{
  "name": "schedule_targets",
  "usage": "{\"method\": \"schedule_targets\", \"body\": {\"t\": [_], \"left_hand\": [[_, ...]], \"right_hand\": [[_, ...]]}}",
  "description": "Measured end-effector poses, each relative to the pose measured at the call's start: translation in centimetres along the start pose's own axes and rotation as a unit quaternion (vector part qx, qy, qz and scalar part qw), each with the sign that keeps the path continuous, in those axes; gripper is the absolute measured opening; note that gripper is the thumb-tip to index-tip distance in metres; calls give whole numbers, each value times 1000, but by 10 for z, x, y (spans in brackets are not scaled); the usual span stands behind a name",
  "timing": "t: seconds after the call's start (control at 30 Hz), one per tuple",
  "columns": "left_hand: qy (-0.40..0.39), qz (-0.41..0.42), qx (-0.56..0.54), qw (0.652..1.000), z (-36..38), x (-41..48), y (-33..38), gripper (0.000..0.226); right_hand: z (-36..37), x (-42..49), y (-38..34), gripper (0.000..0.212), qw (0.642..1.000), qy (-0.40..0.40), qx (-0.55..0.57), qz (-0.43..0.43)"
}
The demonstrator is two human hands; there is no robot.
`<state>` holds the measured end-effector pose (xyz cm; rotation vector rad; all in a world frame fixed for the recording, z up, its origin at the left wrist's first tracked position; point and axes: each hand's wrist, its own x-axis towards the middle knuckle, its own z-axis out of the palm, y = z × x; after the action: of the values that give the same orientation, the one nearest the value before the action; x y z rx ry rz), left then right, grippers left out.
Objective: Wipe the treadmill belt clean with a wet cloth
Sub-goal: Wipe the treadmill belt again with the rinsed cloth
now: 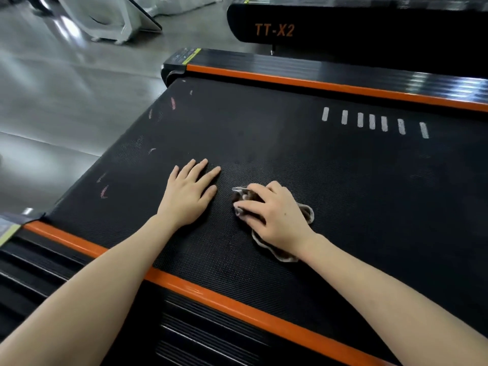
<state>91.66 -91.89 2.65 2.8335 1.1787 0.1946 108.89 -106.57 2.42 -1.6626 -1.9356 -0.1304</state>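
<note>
Treadmill belt [290, 154] is lying between its orange side rails [211, 294], and the wiping step seems to be running near the middle, with pinkish scuff marks [104, 192] showing by the left edge, well apart from the cloth. Over there the right hand [274, 215] is pressing the bunched wet cloth [307, 212] onto the belt, fingers curling over it and thumb pinching its edge, while the left hand [190, 191] is lying flat just beside, fingers straight, holding nothing. Next move is probably calling for a firm sweep leftwards across those marks
</note>
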Motion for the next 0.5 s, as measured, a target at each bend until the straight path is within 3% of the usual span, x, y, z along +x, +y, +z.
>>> {"method": "schedule_targets", "body": {"t": [0.23, 0.5], "left_hand": [[-12, -10, 7, 1000, -1, 0, 2, 72], [-25, -9, 21, 999, -5, 2, 5, 78]], "right_hand": [[-9, 24, 52, 33, 994, 22, -88, 61], [-21, 35, 106, 29, 953, 67, -143, 259]]}}
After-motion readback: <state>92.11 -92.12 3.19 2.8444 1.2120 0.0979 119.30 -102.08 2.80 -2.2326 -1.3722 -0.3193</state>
